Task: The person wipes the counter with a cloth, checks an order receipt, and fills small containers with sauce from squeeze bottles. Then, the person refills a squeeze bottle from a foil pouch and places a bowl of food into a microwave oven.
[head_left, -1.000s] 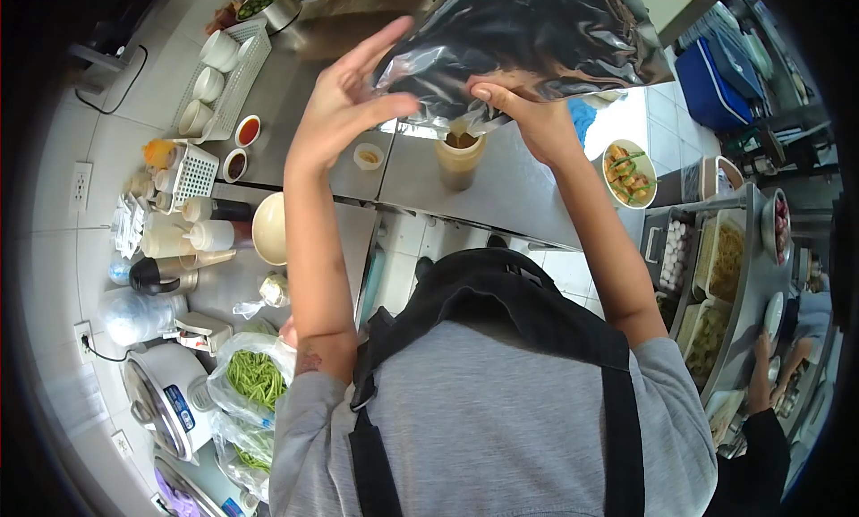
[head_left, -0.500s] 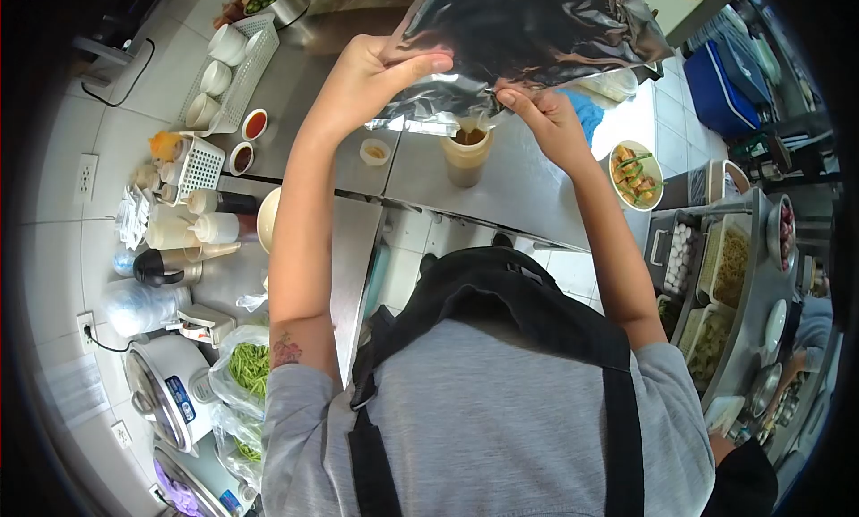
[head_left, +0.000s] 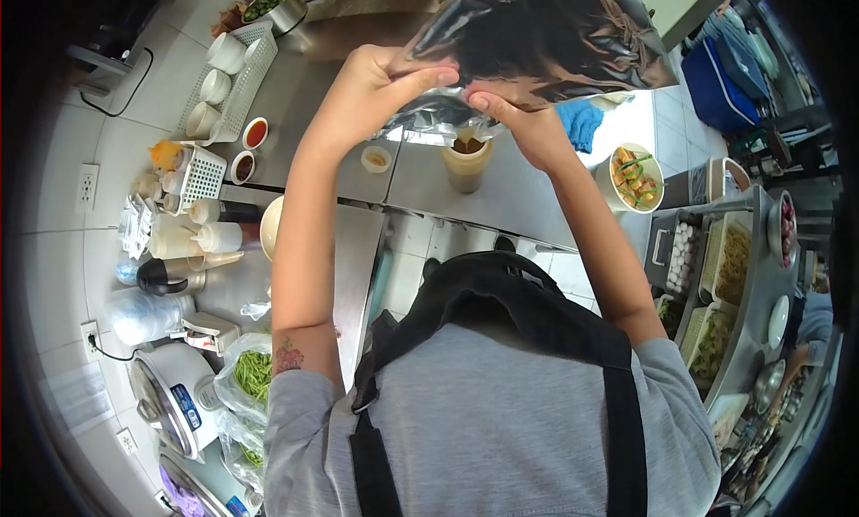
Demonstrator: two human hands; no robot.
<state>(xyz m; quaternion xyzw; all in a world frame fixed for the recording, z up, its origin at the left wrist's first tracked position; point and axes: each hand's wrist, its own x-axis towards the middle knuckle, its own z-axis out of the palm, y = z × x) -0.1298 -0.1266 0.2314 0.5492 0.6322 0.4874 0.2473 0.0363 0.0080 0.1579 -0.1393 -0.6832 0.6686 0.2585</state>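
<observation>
A shiny dark silvery plastic bag (head_left: 546, 43) is held up over the counter between both my hands. My left hand (head_left: 394, 88) pinches its near left side, thumb on top. My right hand (head_left: 523, 123) grips the lower edge close beside the left, its thumb also on top. Just beneath the bag's lowest crumpled part stands an upright translucent bottle (head_left: 463, 170), open at the top, with brown contents. Whether the bag touches the bottle's mouth I cannot tell. To the left of the bottle sits a small round lid or cup (head_left: 376, 158).
A bowl of food with green stalks (head_left: 637, 179) stands at the right counter edge. Two small bowls of red sauce (head_left: 256, 132) and dark sauce (head_left: 242, 166) sit left, near a basket of white cups (head_left: 234, 92). Squeeze bottles (head_left: 219, 238) line the left wall.
My right hand has moved left along the bag, so the two hands are now closer together. My left hand has shifted slightly down and right.
</observation>
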